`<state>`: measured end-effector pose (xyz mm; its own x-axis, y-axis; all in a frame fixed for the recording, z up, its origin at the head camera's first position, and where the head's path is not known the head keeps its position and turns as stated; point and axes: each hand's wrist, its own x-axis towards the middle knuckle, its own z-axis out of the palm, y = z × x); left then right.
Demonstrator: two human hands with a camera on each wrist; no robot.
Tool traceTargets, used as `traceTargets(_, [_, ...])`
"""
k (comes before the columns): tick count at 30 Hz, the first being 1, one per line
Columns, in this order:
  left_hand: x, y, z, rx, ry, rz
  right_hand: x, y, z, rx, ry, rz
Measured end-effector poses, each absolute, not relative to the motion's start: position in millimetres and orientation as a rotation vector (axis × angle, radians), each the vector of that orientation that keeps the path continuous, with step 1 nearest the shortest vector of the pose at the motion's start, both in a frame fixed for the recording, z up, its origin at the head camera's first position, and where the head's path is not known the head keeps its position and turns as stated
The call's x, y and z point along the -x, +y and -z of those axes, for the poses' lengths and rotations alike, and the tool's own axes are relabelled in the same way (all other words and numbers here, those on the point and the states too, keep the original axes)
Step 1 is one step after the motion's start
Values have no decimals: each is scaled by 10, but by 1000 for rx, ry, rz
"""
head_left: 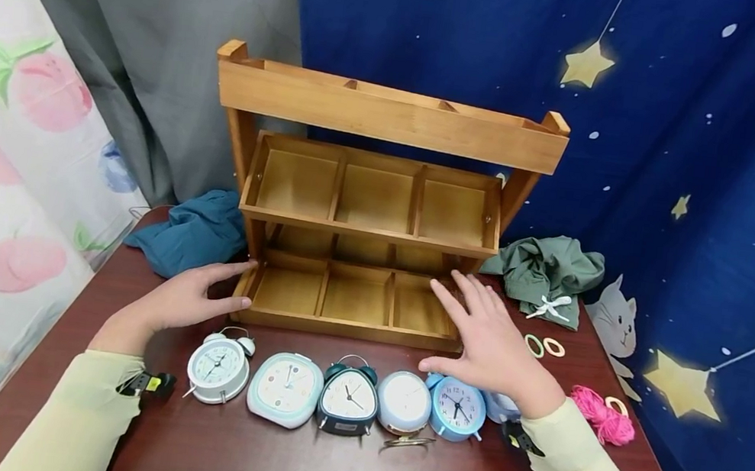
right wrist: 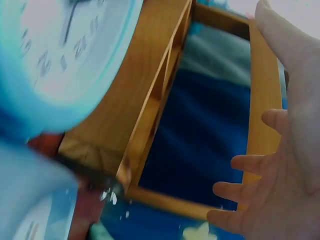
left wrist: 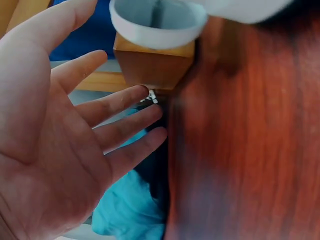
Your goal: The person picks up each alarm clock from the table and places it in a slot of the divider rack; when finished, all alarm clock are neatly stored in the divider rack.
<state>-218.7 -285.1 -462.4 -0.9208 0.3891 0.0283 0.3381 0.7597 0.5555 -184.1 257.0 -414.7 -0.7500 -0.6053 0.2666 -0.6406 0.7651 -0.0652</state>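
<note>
Hands (head_left: 187,300) (head_left: 487,339) spread open beside wooden shelf (head_left: 357,295), above clocks (head_left: 347,397).

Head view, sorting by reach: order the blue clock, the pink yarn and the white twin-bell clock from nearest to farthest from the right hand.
1. Blue clock: just below the right hand, in the clock row.
2. Pink yarn: farther off, on the table's right side.
3. White twin-bell clock: farthest, at the left end of the row, near the left hand.

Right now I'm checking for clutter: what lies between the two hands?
In the head view, the wooden shelf's bottom tier, its three compartments bare, spans the stretch between the left hand and the right hand.
</note>
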Motion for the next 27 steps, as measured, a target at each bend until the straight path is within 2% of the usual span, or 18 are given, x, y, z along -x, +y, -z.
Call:
traceTargets(17, [2239, -2968, 4803, -522, 2814, -986, 1768, 1692, 3995, -1395, -2821, -223])
traceTargets(27, [2237, -2937, 4807, -488, 2824, -953, 1754, 1221, 4036, -1529, -2870, -191])
